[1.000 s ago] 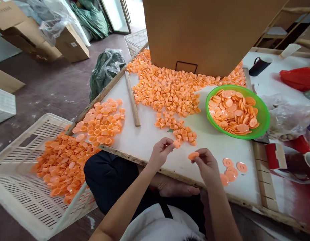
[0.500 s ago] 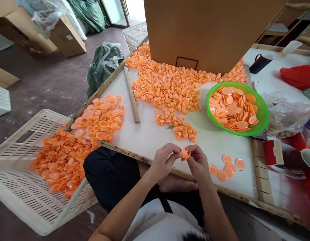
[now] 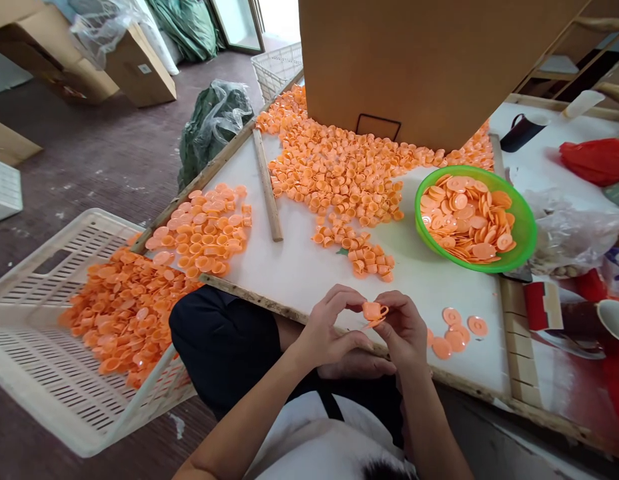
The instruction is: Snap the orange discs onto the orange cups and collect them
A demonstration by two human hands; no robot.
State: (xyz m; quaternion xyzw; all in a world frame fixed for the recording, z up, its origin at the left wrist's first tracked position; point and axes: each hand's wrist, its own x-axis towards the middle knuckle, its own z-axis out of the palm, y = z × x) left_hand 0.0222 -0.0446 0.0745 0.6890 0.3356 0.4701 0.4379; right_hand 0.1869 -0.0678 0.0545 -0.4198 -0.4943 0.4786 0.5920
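Above the near edge of the white tabletop (image 3: 299, 267), a small orange toy cup (image 3: 373, 311) appears tilted with an orange saucer (image 3: 374, 324) against its base. My right hand (image 3: 407, 327) pinches the pair from the handle side. On the other side, my left hand (image 3: 339, 327) has thumb and forefinger spread apart, the forefinger's tip close by the cup; whether it touches is unclear. Several loose saucers (image 3: 452, 316) lie right of my right hand. A small group of toy cups (image 3: 372, 260) lies just beyond my hands.
A green bowl (image 3: 529, 240) of saucers stands at right. Behind the big pile of cups (image 3: 339, 167) rises a cardboard box (image 3: 414, 67). A wooden strip (image 3: 267, 187) separates cups with saucers (image 3: 209, 230) at left. Below them, a white crate (image 3: 34, 373) holds more orange pieces.
My left thumb and forefinger have spread from their pinch near the cup. The cup has turned, its handle now showing toward my right hand. The view has shifted slightly.
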